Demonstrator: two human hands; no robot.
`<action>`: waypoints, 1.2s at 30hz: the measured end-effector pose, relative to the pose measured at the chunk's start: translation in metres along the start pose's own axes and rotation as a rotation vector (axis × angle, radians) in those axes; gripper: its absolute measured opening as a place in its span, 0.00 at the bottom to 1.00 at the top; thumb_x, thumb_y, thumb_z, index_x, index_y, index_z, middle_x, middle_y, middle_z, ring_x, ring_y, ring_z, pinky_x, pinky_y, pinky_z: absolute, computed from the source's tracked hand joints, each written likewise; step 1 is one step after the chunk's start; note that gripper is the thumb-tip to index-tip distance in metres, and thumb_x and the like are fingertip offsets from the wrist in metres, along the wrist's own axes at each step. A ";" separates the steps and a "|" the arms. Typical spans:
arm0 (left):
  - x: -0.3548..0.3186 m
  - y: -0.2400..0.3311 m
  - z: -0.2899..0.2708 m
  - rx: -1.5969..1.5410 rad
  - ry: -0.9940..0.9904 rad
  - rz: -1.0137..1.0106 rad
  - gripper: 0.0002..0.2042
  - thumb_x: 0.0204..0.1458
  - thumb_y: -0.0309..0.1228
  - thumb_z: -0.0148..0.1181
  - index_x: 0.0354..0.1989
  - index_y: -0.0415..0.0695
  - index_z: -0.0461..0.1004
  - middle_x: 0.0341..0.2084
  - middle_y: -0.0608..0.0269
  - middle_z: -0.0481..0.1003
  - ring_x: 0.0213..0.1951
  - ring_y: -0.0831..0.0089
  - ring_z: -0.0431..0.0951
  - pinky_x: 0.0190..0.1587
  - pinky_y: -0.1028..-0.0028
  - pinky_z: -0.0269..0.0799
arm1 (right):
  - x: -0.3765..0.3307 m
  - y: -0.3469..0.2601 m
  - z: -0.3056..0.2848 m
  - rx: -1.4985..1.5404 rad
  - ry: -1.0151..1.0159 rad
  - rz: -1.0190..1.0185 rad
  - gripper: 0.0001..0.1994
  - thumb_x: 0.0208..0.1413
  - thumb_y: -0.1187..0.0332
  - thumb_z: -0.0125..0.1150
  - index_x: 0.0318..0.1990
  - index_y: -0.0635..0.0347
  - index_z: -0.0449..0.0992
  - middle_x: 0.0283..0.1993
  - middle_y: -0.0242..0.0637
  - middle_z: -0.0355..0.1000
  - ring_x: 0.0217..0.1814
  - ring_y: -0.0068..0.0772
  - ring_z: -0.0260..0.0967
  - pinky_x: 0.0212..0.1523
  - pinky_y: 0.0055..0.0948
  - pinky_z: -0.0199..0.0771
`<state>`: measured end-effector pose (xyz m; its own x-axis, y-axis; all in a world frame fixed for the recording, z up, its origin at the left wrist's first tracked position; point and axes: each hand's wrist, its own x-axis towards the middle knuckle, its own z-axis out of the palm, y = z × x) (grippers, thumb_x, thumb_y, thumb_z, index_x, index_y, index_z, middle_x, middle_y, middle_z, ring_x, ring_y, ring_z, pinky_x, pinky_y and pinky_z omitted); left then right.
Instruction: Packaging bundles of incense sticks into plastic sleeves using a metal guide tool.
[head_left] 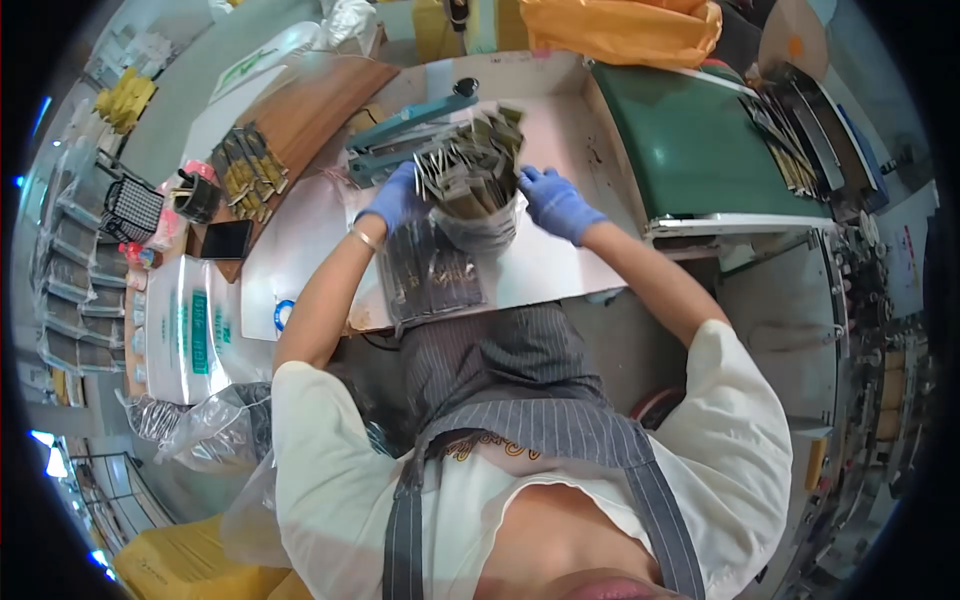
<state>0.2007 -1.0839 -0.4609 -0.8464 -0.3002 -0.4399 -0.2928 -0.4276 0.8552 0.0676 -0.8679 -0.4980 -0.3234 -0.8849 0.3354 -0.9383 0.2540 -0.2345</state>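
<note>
"Gloved left hand (397, 195) and right hand (558, 203), both in blue, flank a bundle of slim packets (475, 180); note the left curved against one side and the right, fingers bent, at the opposite edge."

"Does either hand grip?"

"Firmness cannot be told; the left fingers are partly hidden, and the right may only be touching."

"Where is the bundle?"

"Between the hands, over the white worktop (555, 270), its lower part inside a clear bag (478, 232). Just nearer the body, a dark wrapped pack (430, 275) lies at the worktop's edge."

"How far along does the work appear?"

"Partway, by judgement: the packets are gathered and bagged, but their tops stand uneven and the bag is not closed over them."

"And farther out?"

"Beyond the left hand lies a teal lever device (410, 130). Loose packets (250, 165) on the brown board (325, 110) at left remain unbagged, near a phone (228, 240). At far left, wrapped packs (75, 270) stand stacked, presumably finished."
</note>
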 end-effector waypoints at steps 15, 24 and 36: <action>0.003 0.127 0.002 0.585 0.192 0.658 0.06 0.39 0.26 0.59 0.27 0.40 0.73 0.18 0.54 0.74 0.21 0.67 0.76 0.28 0.71 0.72 | 0.087 0.013 -0.164 0.282 0.277 -0.167 0.04 0.39 0.81 0.55 0.26 0.65 0.70 0.27 0.43 0.67 0.31 0.43 0.67 0.35 0.33 0.69; -0.010 0.111 0.039 0.415 0.112 0.749 0.04 0.48 0.19 0.52 0.25 0.37 0.74 0.22 0.63 0.75 0.21 0.77 0.74 0.26 0.79 0.73 | 0.079 -0.064 -0.124 -0.316 0.625 -0.130 0.14 0.42 0.72 0.59 0.39 0.61 0.71 0.38 0.42 0.66 0.46 0.43 0.62 0.46 0.34 0.65; 0.042 -0.045 0.062 0.258 0.023 0.689 0.21 0.33 0.26 0.70 0.40 0.40 0.73 0.31 0.67 0.75 0.33 0.76 0.74 0.41 0.75 0.70 | 0.165 0.017 -0.033 0.170 0.479 0.152 0.08 0.54 0.64 0.54 0.30 0.58 0.66 0.27 0.45 0.68 0.29 0.51 0.67 0.29 0.39 0.66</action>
<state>0.1508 -1.0248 -0.5005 -0.8674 -0.4476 0.2172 0.2040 0.0782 0.9758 -0.0058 -0.9964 -0.4164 -0.5112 -0.5552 0.6561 -0.8563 0.2633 -0.4444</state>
